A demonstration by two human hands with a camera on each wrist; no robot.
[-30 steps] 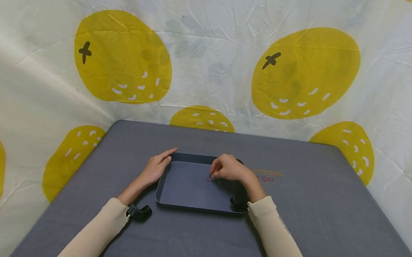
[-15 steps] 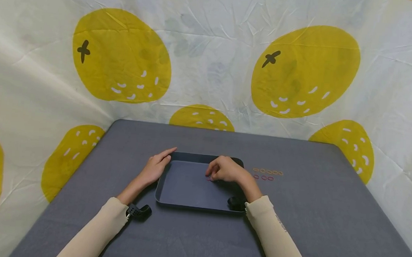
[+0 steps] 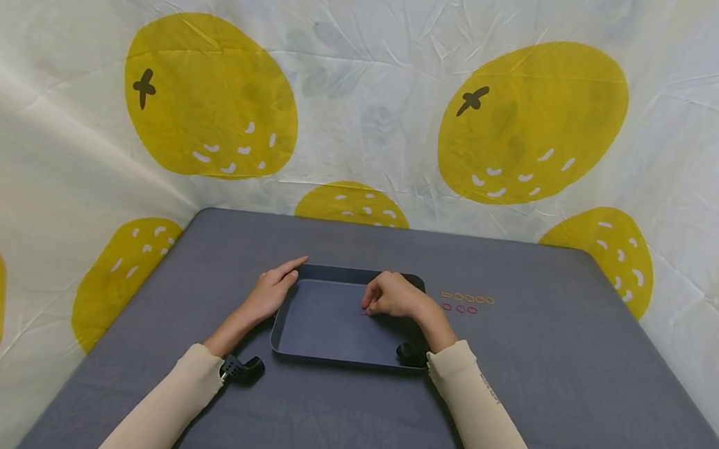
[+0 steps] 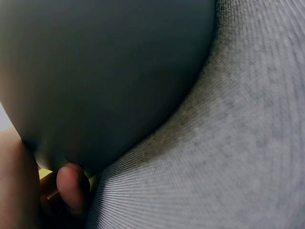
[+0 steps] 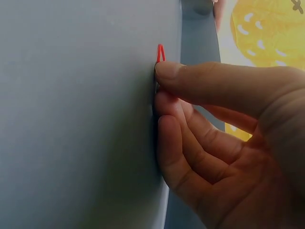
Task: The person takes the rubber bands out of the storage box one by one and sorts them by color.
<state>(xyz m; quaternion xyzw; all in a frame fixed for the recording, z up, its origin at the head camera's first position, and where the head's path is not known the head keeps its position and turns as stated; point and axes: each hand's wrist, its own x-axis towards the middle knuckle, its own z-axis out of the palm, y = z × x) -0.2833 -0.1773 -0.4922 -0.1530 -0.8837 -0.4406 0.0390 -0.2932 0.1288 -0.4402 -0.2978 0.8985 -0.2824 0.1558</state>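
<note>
My left hand grips the left side of a dark grey tray. Its index finger points forward along the rim, and the thumb lies at the edge. The left wrist view shows a fingertip pressed close to the tray's outer wall. Over the tray's interior, my right hand pinches a thin red rubber band between thumb and fingers. Only a narrow loop of the band sticks out past the thumb; the rest is hidden. The other fingertips sit right at the tray floor in the right wrist view.
Right of the tray, a row of yellow-orange rubber bands lies on the grey tablecloth. A shorter row of red rubber bands lies in front of it. Behind the table hangs a white curtain printed with yellow fruit.
My right hand has shifted slightly left and then a little back over the tray, staying low with the red band. The left hand has stayed put on the tray's side.
</note>
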